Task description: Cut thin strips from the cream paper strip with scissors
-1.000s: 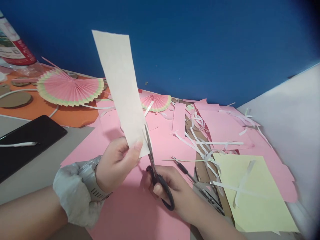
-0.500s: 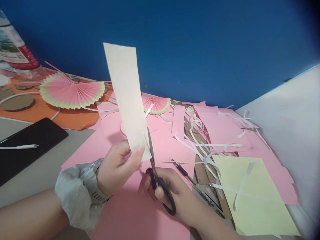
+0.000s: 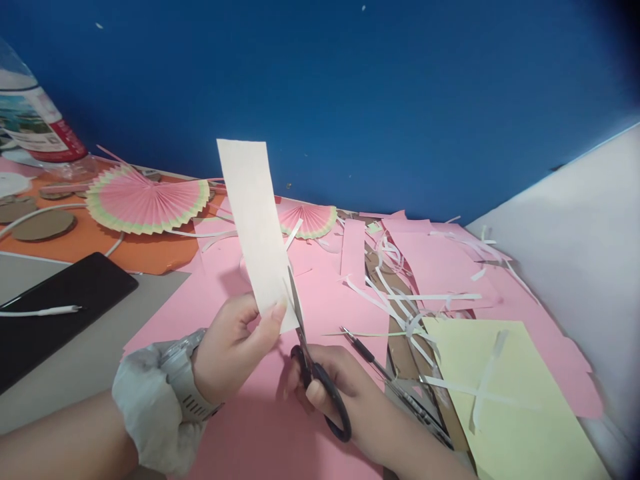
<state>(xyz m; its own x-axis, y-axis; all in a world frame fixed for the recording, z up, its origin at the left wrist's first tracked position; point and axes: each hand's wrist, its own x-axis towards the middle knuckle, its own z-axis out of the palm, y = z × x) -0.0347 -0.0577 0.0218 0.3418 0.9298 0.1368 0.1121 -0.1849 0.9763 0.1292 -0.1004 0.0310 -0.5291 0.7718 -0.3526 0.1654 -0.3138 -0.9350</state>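
Note:
Between thumb and fingers, my left hand [image 3: 240, 340] pinches the lower end of a long white paper strip [image 3: 255, 213], which stands up and tilts a little to the left. A scrunchie and a watch are on that wrist. My right hand [image 3: 340, 383] has its fingers through the black handles of a pair of scissors [image 3: 297, 313]. The blades point up along the right edge of the strip, close to my left thumb. Whether they are cutting into the paper I cannot tell. Under both hands lies pink paper [image 3: 330, 293].
Pink and green pleated fans [image 3: 150, 200] lie at the back left by a bottle [image 3: 40, 127]. A black phone [image 3: 65, 293] and white cable [image 3: 40, 311] are at left. Pens [image 3: 363, 347], white paper scraps [image 3: 435, 297] and yellow-green paper [image 3: 520, 387] lie right. A blue partition [image 3: 320, 87] stands behind.
The whole view has shifted slightly, with the background sitting lower. The strip's top end leans farther away and looks shorter. Both hands keep their holds, and the scissors stay at the strip's right edge.

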